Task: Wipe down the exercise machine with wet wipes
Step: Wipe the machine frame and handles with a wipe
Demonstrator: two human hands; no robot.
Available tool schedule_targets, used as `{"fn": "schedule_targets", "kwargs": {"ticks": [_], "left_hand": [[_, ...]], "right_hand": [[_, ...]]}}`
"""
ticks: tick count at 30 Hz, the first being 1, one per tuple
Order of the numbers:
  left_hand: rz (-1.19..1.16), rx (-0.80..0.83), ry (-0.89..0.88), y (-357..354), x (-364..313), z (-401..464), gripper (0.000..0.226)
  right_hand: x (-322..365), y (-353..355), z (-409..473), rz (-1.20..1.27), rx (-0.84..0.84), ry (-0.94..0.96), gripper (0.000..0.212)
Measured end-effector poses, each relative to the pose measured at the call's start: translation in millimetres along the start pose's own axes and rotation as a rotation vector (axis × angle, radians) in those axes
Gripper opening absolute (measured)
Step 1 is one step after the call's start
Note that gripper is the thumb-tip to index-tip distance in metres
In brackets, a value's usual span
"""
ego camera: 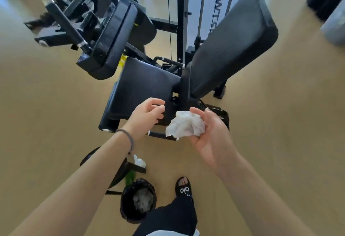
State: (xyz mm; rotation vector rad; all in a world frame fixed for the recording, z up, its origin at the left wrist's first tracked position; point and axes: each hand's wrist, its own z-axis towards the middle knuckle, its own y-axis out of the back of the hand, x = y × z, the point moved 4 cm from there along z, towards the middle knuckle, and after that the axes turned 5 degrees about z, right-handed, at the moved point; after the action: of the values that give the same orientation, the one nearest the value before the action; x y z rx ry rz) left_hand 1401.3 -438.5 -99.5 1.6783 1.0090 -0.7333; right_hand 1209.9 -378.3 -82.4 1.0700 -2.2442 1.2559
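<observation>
**Crumpled wipe in our right hand, above the machine's seat base**

We hold a crumpled white wet wipe (pixel 185 124) in our right hand (pixel 209 131), palm turned up, with the thumb and fingers curled round the wad. Our left hand (pixel 145 117) hangs just beside it, touching nothing, its fingers loosely bent and slightly apart; a dark band (pixel 128 138) circles that wrist.

Both hands hover over the near end of the black exercise machine (pixel 186 67). Its seat pad (pixel 141 86) lies just beyond our left hand, and the tilted back pad (pixel 233 43) rises beyond our right. A short grip handle (pixel 161 135) at the seat's near edge shows between the two hands, just below the wipe. To the far left a padded arm (pixel 110 35) of the machine sticks up, blurred.

On the tan floor (pixel 280 123) near our feet stands a small bin with a black liner (pixel 138 201), white wads inside it. Just beyond the bin lies a green pack (pixel 130 177) with a white wipe sticking out. Our sandalled foot (pixel 183 187) stands right of the bin.
</observation>
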Motion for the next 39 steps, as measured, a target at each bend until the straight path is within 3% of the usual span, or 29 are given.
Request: {"fn": "schedule_targets", "kwargs": {"ticks": [8,17,20,22,24,28,32,34,36,39], "left_hand": [[-0.081,-0.295,0.114,35.6,-36.5,90.4,0.015],[-0.119,-0.922,0.212,122.6,-62.7,118.1,0.004],[-0.1,-1.062,0.3,149.6,-70.5,122.7,0.028],[-0.091,-1.098,0.345,167.2,-70.7,130.9,0.046],[-0.082,-1.121,0.39,186.8,-64.3,141.2,0.064],[-0.091,-1.09,0.382,221.1,-45.6,168.1,0.078],[-0.17,-1.104,0.207,242.7,-27.3,190.6,0.058],[-0.166,-1.092,0.177,250.9,-18.1,197.0,0.047],[-0.138,-1.049,0.167,257.4,-13.8,204.4,0.038],[-0.146,-1.036,0.19,264.5,-10.3,216.9,0.037]], "right_hand": [[75.3,-55.5,93.2,0.02,0.096,-0.083,0.037],[94.8,-136.8,200.4,-0.065,0.297,-0.289,0.036],[90.3,-166.3,221.8,-0.101,0.303,-0.312,0.041],[84.1,-189.0,231.1,-0.2,0.31,-0.295,0.03],[71.9,-212.6,236.7,-0.351,0.352,-0.228,0.017],[35.1,-252.9,247.3,-0.587,0.48,0.021,0.035],[-15.4,-279.2,251.7,-0.903,0.612,0.408,0.046],[-50.5,-279.9,251.9,-1.189,0.718,0.621,0.057],[-75.1,-271.0,252.6,-1.476,0.735,0.75,0.068],[-83.1,-266.3,249.8,-1.628,0.685,0.828,0.069]]}}
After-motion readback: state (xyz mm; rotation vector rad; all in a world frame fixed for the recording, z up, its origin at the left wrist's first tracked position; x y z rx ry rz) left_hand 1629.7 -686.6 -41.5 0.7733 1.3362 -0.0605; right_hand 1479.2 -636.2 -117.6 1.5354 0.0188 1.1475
